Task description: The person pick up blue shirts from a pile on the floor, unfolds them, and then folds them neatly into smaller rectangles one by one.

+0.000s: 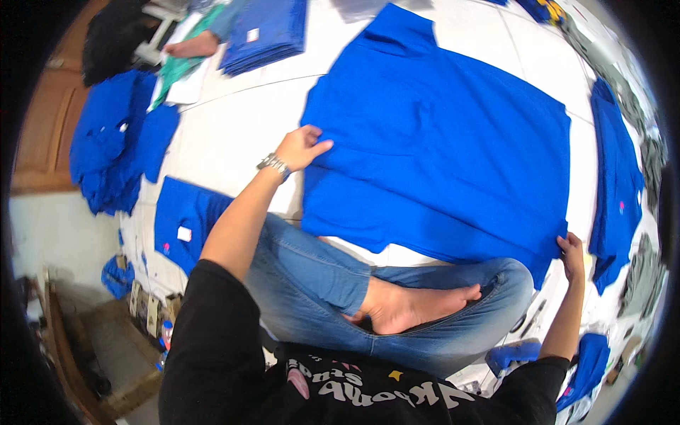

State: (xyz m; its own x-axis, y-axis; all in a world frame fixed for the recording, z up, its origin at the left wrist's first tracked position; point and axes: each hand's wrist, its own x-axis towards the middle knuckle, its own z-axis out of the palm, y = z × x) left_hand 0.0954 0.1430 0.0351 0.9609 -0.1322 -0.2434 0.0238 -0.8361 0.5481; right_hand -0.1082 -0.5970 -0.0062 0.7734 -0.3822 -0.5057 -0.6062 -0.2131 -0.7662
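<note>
A blue short-sleeved shirt (451, 122) is spread on the white tiled floor in front of my crossed legs, with creases across its middle. My left hand (302, 149), a metal watch at its wrist, is at the shirt's left edge. Its thumb and forefinger are apart over the cloth, and no fabric shows between them. At the lower right corner, my right hand (572, 256) pinches the shirt's edge between its fingers. The near edge of the cloth lies partly against my jeans-clad right knee.
A stack of folded blue garments in clear plastic (271, 34) lies at upper left, near another person's bare foot (194, 47). Blue clothes are piled (111, 143) farther left. A folded blue garment (183, 218) rests by my left knee; more blue garments (616, 186) lie at right.
</note>
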